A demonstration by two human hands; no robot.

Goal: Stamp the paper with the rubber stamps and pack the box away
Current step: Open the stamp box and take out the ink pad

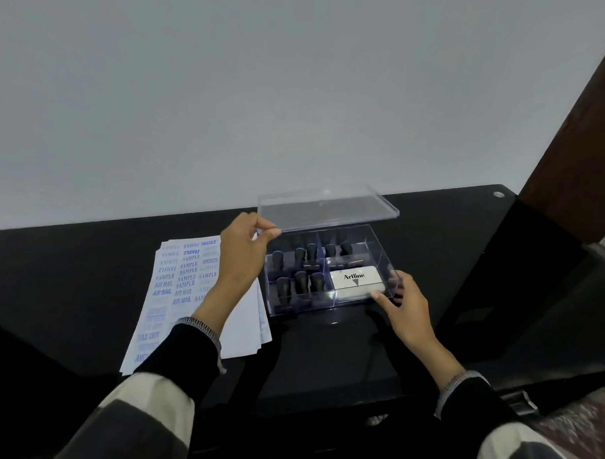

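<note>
While the right hand (406, 303) is bracing the clear box (327, 278) on the black counter (431, 240), fingers spread against its near corner, the left hand (243, 254) is pinching the lid (329, 206) above the stamps (301, 279), apparently to close it; stamped paper (179, 287) is lying alongside.

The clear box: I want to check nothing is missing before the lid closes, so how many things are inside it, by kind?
Black-handled rubber stamps: 8
Artline ink pad: 1
Total inside the clear box: 9
</note>
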